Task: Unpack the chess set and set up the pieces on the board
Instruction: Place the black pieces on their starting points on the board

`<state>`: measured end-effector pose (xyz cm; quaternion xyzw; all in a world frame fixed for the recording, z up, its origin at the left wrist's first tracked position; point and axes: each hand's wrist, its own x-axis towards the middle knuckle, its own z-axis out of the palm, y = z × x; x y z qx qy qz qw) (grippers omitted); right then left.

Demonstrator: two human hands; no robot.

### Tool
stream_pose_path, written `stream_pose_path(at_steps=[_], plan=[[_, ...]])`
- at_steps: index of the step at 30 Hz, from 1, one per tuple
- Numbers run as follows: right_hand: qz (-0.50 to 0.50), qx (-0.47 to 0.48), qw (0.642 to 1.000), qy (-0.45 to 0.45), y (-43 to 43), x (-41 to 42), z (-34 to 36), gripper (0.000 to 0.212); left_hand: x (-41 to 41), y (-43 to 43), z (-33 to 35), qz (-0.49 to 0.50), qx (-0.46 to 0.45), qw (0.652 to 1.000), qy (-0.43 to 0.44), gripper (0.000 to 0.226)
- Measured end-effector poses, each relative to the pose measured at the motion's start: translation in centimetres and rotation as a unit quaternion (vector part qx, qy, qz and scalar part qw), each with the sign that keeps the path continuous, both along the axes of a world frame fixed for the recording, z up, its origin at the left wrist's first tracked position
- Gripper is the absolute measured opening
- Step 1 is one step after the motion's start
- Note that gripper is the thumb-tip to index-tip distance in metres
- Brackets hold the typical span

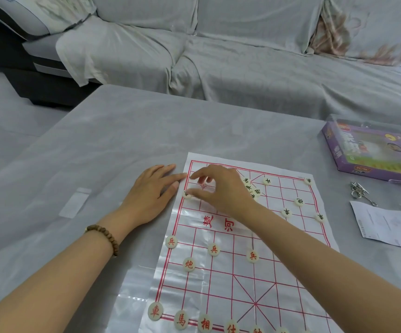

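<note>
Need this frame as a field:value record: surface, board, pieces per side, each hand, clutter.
surface: table under grey cloth
board: red-lined sheet, lying flat
red pieces: three soldiers, one cannon, back row along near edge, cut off by the frame
black pieces: spread over far end, small heap beside right hand
left hand: flat on table, fingers straight, at board's left edge
right hand: over far-left corner, thumb at an edge piece; grip unclear
clutter: purple box, metal rings, paper slip right; clear bag left
</note>
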<state>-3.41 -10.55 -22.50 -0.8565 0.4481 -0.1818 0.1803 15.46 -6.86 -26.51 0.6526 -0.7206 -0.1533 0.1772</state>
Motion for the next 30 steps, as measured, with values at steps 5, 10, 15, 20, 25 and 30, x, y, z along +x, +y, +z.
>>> stream_pose_path(at_steps=[5, 10, 15, 20, 25, 30], plan=[[-0.089, 0.014, 0.992, -0.092, -2.2, -7.2, 2.2, 0.016, -0.3, -0.5, 1.5, 0.025, 0.000, 0.994, 0.106, 0.041], [-0.131, 0.040, 0.989, -0.048, -3.5, -12.9, 2.3, 0.012, -3.5, -0.9, 3.8, -0.012, 0.029, 0.995, 0.096, 0.033], [-0.105, 0.079, 0.991, -0.031, -2.9, -13.8, 1.0, 0.013, -6.9, -1.6, 4.3, -0.051, 0.036, 0.995, 0.074, 0.033], [-0.104, 0.072, 0.991, -0.050, -2.7, -13.4, 0.5, 0.012, -8.2, -3.2, 3.9, -0.070, 0.054, 0.995, 0.042, 0.033], [-0.094, 0.081, 0.991, -0.049, -2.5, -13.3, 0.2, 0.013, -8.8, -3.6, 3.4, -0.076, 0.065, 0.995, 0.028, 0.034], [-0.070, 0.088, 0.993, -0.036, -1.5, -12.6, 0.4, 0.017, -8.8, -3.4, 3.1, -0.079, 0.061, 0.994, 0.047, 0.031]])
